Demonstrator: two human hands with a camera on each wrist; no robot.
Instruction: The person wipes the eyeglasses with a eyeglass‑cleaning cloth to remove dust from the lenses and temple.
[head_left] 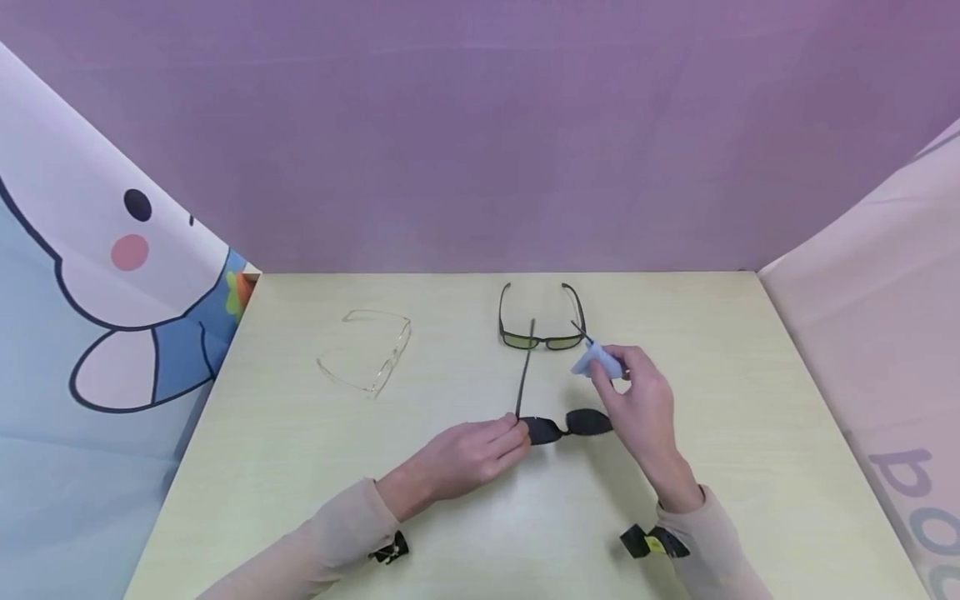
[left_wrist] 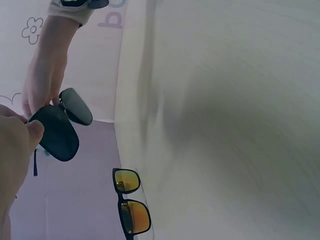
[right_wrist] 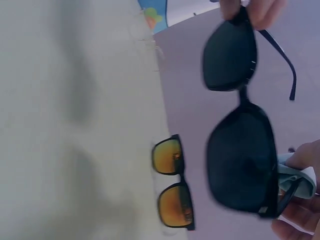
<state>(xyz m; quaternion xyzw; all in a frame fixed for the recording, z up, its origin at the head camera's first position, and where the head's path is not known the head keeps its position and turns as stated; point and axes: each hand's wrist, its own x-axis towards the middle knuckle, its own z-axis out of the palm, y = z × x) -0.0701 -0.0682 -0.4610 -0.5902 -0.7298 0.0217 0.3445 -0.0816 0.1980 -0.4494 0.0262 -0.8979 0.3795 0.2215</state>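
A pair of black sunglasses [head_left: 588, 422] with dark lenses is held above the table, its temples pointing away from the person. My left hand [head_left: 468, 454] pinches the frame at its left corner, beside the lens. Around the right temple is a folded light blue cloth [head_left: 600, 362], which my right hand [head_left: 641, 404] pinches between thumb and fingers. The temple's tip sticks out past the cloth. In the right wrist view, the sunglasses [right_wrist: 242, 160] hang close to the camera, and the cloth [right_wrist: 296, 181] wraps the temple behind the lower lens.
Black-framed glasses [head_left: 543, 342] with yellow-tinted lenses lie unfolded on the table [head_left: 300, 500], beyond the hands. Farther left lie thin wire-framed glasses [head_left: 390, 364], also unfolded. A purple backdrop [head_left: 480, 150] borders the table's far edge; printed curtains hang at both sides.
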